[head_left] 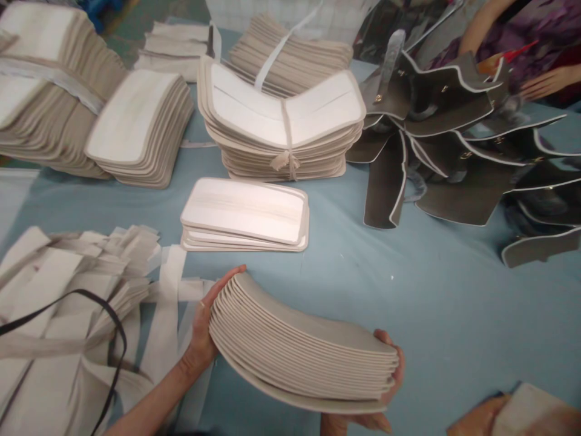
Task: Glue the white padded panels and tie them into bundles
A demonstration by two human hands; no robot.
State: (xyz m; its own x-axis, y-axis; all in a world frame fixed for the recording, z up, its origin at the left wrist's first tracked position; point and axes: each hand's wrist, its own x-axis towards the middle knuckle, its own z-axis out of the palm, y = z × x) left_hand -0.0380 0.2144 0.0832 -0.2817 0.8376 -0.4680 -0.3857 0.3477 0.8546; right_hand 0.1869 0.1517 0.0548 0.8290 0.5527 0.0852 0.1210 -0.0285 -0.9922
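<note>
Holding a curved stack of beige panels (302, 339) at the bottom centre of the frame, both hands were clamped on its ends. The left hand (204, 327) wrapped the left end, fingertips over the top edge; the right hand (394, 372) closed around the right end, partly hidden by the panels. The stack was lifted and tilted, its layered edges facing the camera.

Just above it, a low pile of white-faced panels (245, 212) lay flat on the blue table cover (454, 327). At the upper centre, a cloth tie (287, 130) encircled a V-bent bundle of panels (249, 115), with a white strap (281, 51) across the stack behind. In the upper left, a pale band (54, 79) bound a large bundle (40, 36), beside a leaning pile (136, 115).

Loose fabric strips (59, 303) heaped the lower left, a black cord (115, 321) lying across them. Dark brown bag pieces (463, 188) with white edges and small metal fittings filled the upper right, near a co-worker's hand (549, 83).
</note>
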